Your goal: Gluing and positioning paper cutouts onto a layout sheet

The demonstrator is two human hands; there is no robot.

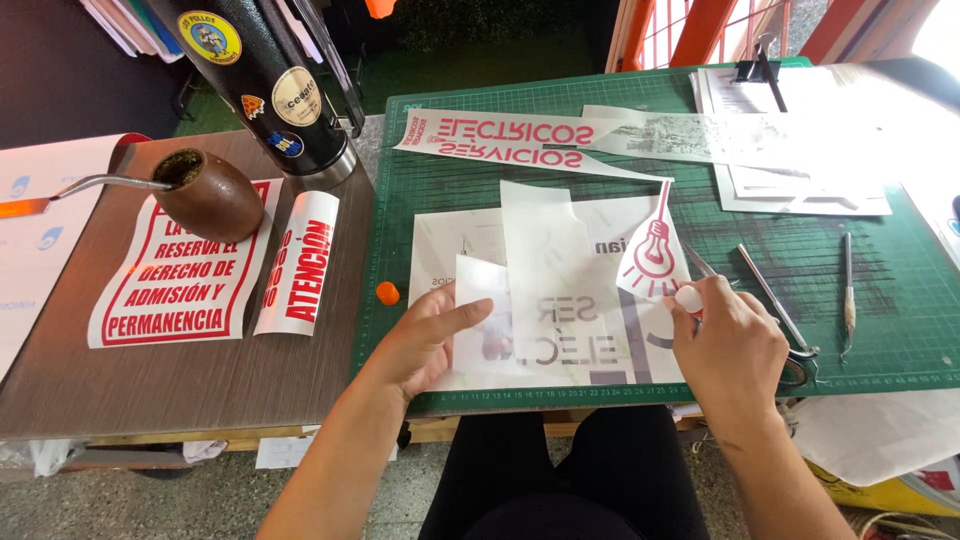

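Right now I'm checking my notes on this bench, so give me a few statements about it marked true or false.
1. The left hand presses flat on a pale sheet. True.
2. The right hand holds a red light-bulb cutout by its lower edge. True.
3. The cutting mat is blue. False: it is green.
4. The scissors are in the left hand. False: they lie on the mat beside the right hand.
5. A gourd cup with a metal straw stands on a red and white sign. True.
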